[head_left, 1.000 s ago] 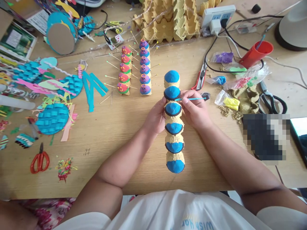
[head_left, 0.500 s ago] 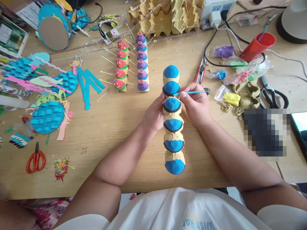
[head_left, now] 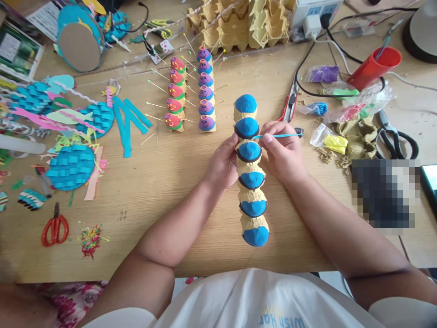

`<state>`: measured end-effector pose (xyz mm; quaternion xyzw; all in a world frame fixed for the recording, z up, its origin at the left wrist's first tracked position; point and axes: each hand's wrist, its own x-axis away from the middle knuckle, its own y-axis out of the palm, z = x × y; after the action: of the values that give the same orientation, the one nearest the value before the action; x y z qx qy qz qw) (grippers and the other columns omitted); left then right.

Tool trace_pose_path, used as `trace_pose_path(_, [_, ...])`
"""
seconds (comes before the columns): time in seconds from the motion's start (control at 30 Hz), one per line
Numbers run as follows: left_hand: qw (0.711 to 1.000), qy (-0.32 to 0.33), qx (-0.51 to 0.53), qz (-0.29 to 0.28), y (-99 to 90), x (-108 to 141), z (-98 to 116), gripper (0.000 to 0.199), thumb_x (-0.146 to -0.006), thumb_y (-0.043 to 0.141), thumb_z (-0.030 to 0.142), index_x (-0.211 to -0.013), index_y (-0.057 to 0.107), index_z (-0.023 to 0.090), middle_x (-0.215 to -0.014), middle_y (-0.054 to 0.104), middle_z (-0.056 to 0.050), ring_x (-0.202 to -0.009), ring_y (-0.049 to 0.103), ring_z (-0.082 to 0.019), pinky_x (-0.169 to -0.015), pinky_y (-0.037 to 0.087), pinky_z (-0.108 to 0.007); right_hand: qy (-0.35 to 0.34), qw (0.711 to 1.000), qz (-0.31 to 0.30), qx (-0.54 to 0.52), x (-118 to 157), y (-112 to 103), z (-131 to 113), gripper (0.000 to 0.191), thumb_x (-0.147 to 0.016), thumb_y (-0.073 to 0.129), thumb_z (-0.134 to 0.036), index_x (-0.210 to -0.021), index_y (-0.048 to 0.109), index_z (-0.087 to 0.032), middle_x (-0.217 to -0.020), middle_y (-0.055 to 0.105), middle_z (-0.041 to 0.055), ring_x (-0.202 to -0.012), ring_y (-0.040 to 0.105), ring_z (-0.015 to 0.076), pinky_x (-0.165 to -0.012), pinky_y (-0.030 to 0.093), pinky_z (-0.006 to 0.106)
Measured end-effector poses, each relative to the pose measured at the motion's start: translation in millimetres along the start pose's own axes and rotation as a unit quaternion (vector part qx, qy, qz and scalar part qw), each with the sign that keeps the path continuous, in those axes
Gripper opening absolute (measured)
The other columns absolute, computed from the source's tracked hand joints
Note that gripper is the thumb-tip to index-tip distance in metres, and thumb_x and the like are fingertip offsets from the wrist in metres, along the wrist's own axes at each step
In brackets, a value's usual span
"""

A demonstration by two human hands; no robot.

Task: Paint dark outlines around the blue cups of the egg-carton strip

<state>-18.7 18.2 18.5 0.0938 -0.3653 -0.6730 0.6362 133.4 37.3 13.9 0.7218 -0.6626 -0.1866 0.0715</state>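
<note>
A strip of egg-carton cups (head_left: pixel 251 196) stands lengthwise in front of me, its bumps topped with blue and several edged in a dark band. My left hand (head_left: pixel 223 159) grips its left side near the second and third bumps. In my right hand (head_left: pixel 283 150) is a thin blue tool (head_left: pixel 282 135), pinched between thumb and fingers, its tip touching the edge of the second bump from the far end. Part of a dark piece shows behind the right fingers; what it is I cannot make out.
Two rows of painted carton caterpillars, one red-green (head_left: pixel 175 93) and one purple (head_left: pixel 205 93), stand beyond. Red scissors (head_left: pixel 55 231) lie left. A cutter (head_left: pixel 291 100), clay packets (head_left: pixel 335 143), black-handled scissors (head_left: pixel 396 139) and a red cup (head_left: pixel 375 68) are right.
The view has shifted slightly, so most things appear further right. The carton strip has tilted a little, and the tool tip sits slightly lower along the second bump's edge.
</note>
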Motion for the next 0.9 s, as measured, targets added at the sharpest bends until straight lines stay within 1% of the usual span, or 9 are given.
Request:
trace_pose_path(0.07, [1.000,0.014,0.000,0.015,0.6,2,0,0.032,-0.092,0.079,0.063,-0.092,0.079,0.030,-0.082,0.079,-0.002,-0.090,0.078,-0.023,-0.078,0.057,-0.036,-0.017,1.000,0.009,0.012,-1,-2,2,0.041,-0.082,0.091,-0.056,-0.081,0.063,-0.026,-0.091,0.058,0.0000,-0.081,0.055,0.0147,-0.081,0.054,0.033])
trace_pose_path(0.13, [0.999,0.032,0.004,0.026,2.5,5,1,0.035,-0.088,0.084,0.061,-0.090,0.078,0.027,-0.079,0.077,0.000,-0.077,0.074,-0.018,-0.072,0.055,-0.032,-0.036,0.999,0.015,0.033,-4,-5,5,0.043,-0.081,0.092,-0.058,-0.079,0.063,-0.026,-0.091,0.055,-0.0001,-0.082,0.054,0.0152,-0.082,0.054,0.034])
trace_pose_path(0.23, [0.997,0.064,0.011,0.034,5.8,8,1,0.040,-0.080,0.092,0.059,-0.085,0.076,0.023,-0.076,0.074,0.003,-0.065,0.066,-0.012,-0.063,0.052,-0.028,-0.083,0.994,0.009,0.071,-7,-10,13,0.047,-0.075,0.095,-0.061,-0.077,0.064,-0.026,-0.091,0.052,-0.0003,-0.085,0.055,0.0166,-0.087,0.054,0.037])
trace_pose_path(0.3, [0.995,0.085,0.011,0.050,6.9,8,1,0.041,-0.076,0.096,0.056,-0.081,0.075,0.021,-0.075,0.073,0.003,-0.063,0.063,-0.009,-0.060,0.050,-0.024,-0.111,0.988,0.008,0.103,-7,-13,17,0.045,-0.077,0.094,-0.061,-0.078,0.065,-0.027,-0.092,0.052,0.0003,-0.091,0.057,0.0182,-0.093,0.055,0.040])
trace_pose_path(0.4, [0.992,0.105,0.001,0.072,6.4,6,0,0.041,-0.073,0.098,0.051,-0.075,0.072,0.020,-0.073,0.072,0.004,-0.062,0.062,-0.008,-0.058,0.048,-0.021,-0.137,0.980,0.000,0.146,-6,-15,17,0.040,-0.082,0.091,-0.060,-0.079,0.067,-0.028,-0.095,0.054,0.0016,-0.098,0.059,0.0206,-0.102,0.055,0.045])
trace_pose_path(0.57, [0.991,0.100,-0.014,0.086,4.9,3,-1,0.041,-0.078,0.096,0.049,-0.073,0.067,0.021,-0.068,0.068,0.004,-0.059,0.063,-0.008,-0.058,0.049,-0.023,-0.144,0.971,-0.016,0.189,-2,-14,11,0.039,-0.083,0.089,-0.060,-0.080,0.068,-0.027,-0.098,0.055,0.0029,-0.104,0.062,0.0233,-0.109,0.056,0.052])
trace_pose_path(0.9, [0.990,0.109,-0.032,0.086,6.4,4,-1,0.044,-0.080,0.095,0.049,-0.071,0.063,0.021,-0.065,0.065,0.004,-0.057,0.063,-0.010,-0.055,0.048,-0.024,-0.149,0.963,-0.009,0.223,-3,-17,15,0.043,-0.086,0.085,-0.065,-0.079,0.067,-0.027,-0.099,0.057,0.0033,-0.109,0.065,0.0250,-0.115,0.056,0.059])
